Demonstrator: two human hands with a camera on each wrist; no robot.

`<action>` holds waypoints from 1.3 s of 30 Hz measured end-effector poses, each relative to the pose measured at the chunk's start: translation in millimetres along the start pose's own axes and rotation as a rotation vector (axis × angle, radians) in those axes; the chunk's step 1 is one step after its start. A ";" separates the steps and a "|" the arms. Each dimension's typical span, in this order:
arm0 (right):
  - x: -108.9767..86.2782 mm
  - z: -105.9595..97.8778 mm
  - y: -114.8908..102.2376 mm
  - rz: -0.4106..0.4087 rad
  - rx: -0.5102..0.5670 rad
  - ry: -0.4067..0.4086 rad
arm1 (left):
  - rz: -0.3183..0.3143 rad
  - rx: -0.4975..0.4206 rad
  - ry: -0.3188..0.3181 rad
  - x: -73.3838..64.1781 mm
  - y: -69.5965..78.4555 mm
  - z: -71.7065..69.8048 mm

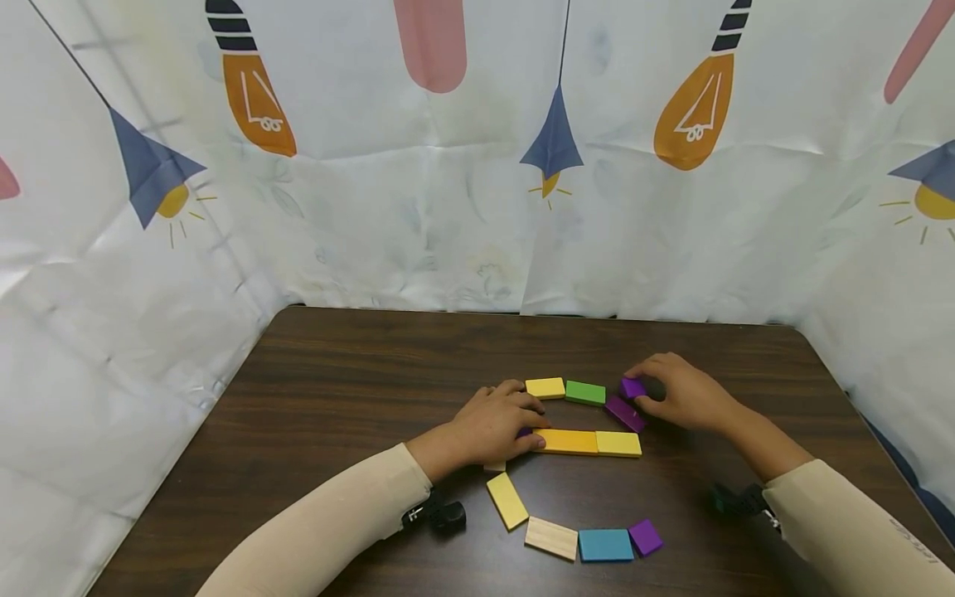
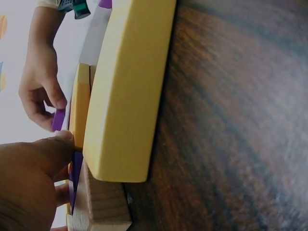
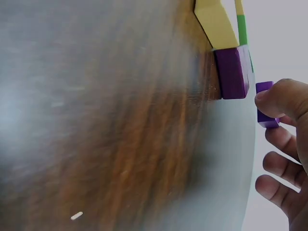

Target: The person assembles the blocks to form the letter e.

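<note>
My right hand [image 1: 690, 394] pinches a small purple block [image 1: 633, 388] between thumb and fingers. In the right wrist view that purple block [image 3: 265, 108] is beside a darker purple block [image 3: 232, 72] on the table. My left hand [image 1: 488, 427] lies over the left end of the middle row, fingers spread and fairly straight. Its thumb touches near the end of an orange block [image 1: 569, 441], and a purple block [image 2: 76, 173] shows partly beneath the hand. A yellow block [image 1: 618, 444] continues that row. Along the back are a yellow block [image 1: 545, 388], a green block [image 1: 585, 393] and the darker purple block [image 1: 624, 413].
Nearer me curve a yellow block [image 1: 507, 502], a plain wooden block [image 1: 551, 538], a blue block [image 1: 605, 546] and a purple block [image 1: 645, 537]. Another wooden piece [image 1: 495, 467] is mostly hidden by the left hand. A printed white curtain [image 1: 418, 224] hangs behind the dark table [image 1: 373, 356].
</note>
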State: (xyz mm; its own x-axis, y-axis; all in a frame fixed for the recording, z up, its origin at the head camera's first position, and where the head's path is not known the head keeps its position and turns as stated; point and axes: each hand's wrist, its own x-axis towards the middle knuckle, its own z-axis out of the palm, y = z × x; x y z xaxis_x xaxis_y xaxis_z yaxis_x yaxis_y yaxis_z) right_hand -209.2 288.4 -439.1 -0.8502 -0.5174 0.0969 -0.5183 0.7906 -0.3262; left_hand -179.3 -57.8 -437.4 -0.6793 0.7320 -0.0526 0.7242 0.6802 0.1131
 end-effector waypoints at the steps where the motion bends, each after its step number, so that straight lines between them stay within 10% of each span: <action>1: -2.8 -0.4 -0.2 -0.005 -0.003 0.004 | 0.001 0.000 0.000 0.2 0.1 0.1; 39: -98.9 10.2 -35.1 -0.213 0.054 0.003 | -0.030 -0.017 0.013 1.4 2.4 0.6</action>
State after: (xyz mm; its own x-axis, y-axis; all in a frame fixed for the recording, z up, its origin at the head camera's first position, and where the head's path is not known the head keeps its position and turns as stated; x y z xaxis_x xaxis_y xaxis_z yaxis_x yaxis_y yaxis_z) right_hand -106.0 308.5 -446.8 -0.7224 -0.6698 0.1718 -0.6806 0.6449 -0.3476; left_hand -178.4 -55.0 -437.8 -0.7021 0.7108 -0.0434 0.7016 0.7009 0.1284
